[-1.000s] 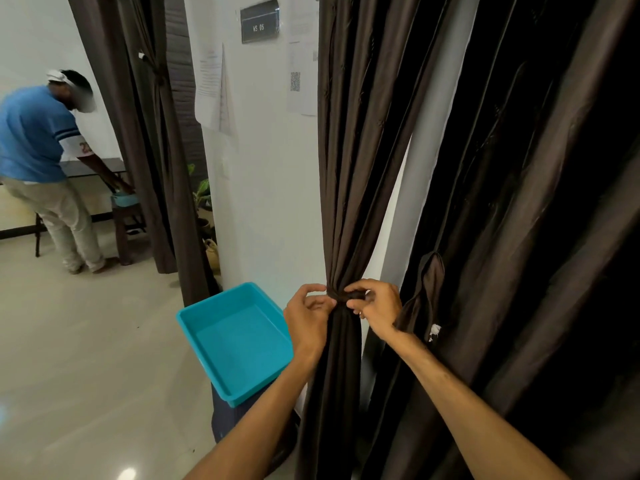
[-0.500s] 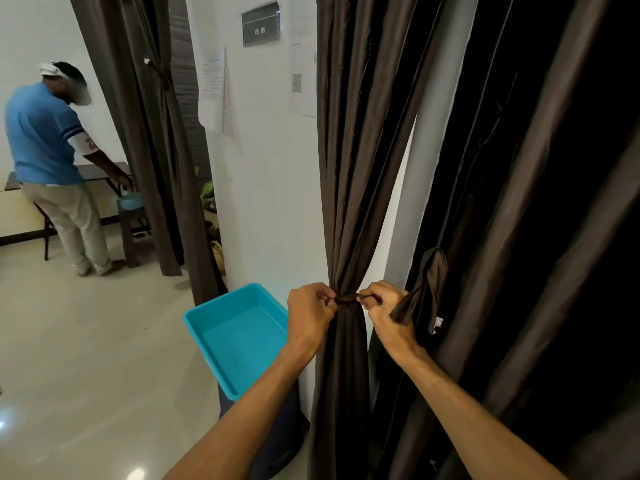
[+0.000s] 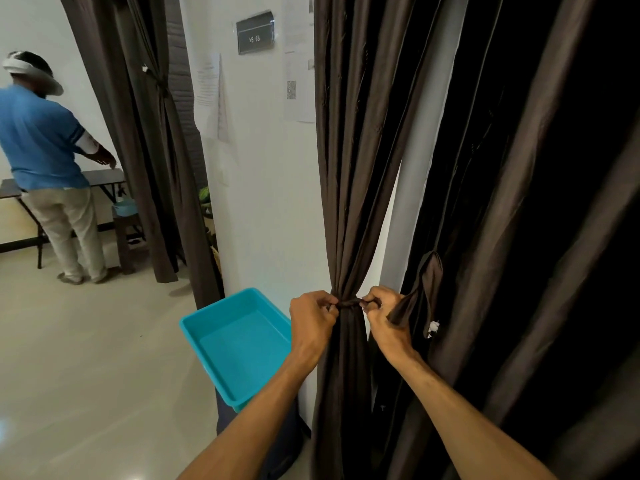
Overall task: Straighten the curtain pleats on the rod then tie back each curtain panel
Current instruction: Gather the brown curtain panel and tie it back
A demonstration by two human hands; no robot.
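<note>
A dark brown curtain panel (image 3: 353,161) hangs in front of me, gathered at waist height by a thin brown tie-back band (image 3: 349,302). My left hand (image 3: 311,322) grips the band's left end with curled fingers. My right hand (image 3: 386,318) grips the right end, and a loose tail of the band (image 3: 424,289) loops up and hangs beside it. A second, wider brown panel (image 3: 536,237) hangs loose on the right. The curtain rod is out of view.
A turquoise plastic tub (image 3: 239,341) sits on a dark stand just left of the curtain. A white wall (image 3: 263,188) carries a sign and papers. Another tied curtain (image 3: 162,150) hangs farther left, where a person (image 3: 48,161) stands at a table.
Both hands have closed tighter on the band's ends and drawn apart, cinching the band around the gathered panel. The view has shifted slightly.
</note>
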